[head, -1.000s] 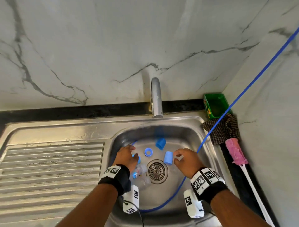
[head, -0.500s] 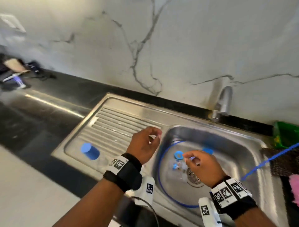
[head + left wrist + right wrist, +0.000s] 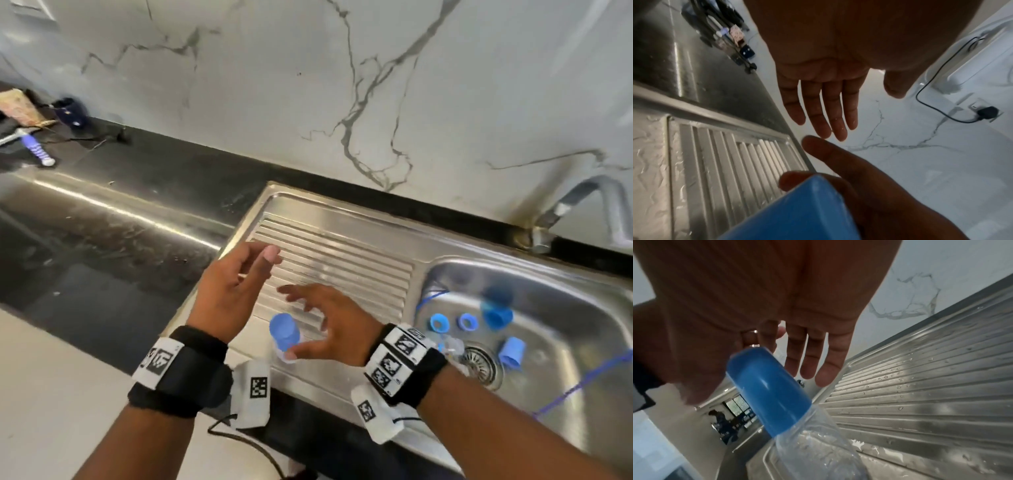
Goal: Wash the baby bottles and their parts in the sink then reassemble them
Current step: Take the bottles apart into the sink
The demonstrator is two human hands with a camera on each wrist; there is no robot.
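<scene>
right hand: my right hand is spread wide over the bottle, fingers straight, thumb low beside the bottle's base. Can't tell if the thumb actually touches it, but nothing's wrapped round it yet.
left hand: left hand hangs above the ribbed draining board, fingers loose and straight, holding nothing.
bottle: clear body with a blue cap on top, standing near the front edge of the draining board, well apart from the sink bowl. The right wrist view shows drops on the clear part.
what changed: half a second back the right hand was down in the bowl among the parts and the left was at the bowl's rim. Now both are over the draining board, and the view has swung left with them.
a second back: both hands were in the bowl, over the drain.
what it means: looks like this bottle is the next thing to get picked up, I'd guess to take apart or carry to the sink.
still in the bowl: two blue rings, two more blue caps, a clear piece by the drain.
rest: tap behind the bowl, dark counter to the left.
</scene>
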